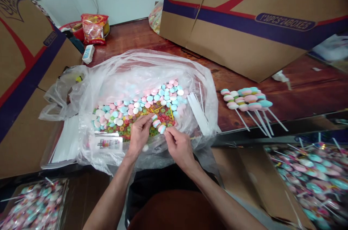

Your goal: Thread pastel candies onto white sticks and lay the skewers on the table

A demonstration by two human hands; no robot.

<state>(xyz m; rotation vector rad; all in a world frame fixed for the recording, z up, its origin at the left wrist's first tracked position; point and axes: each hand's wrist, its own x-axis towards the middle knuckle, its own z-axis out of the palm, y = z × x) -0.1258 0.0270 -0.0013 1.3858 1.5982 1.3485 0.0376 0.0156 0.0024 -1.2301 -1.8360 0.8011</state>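
My left hand [140,134] and my right hand [178,144] meet over an open clear plastic bag [130,66] full of pastel pink, blue and white round candies [152,95] and small coloured ring candies [136,123]. Between my fingertips is a short candy skewer [159,124] with several pastel pieces threaded on it. My right hand pinches its lower end while my left fingers touch its upper end. A bundle of white sticks [198,110] lies inside the bag at the right.
Several finished candy skewers [248,101] lie on the dark wooden table [307,88] to the right. Large cardboard boxes [252,12] stand at the back and left. Trays of wrapped skewers [312,179] sit at lower right and lower left [35,204]. A red snack bag [94,28] is at the back.
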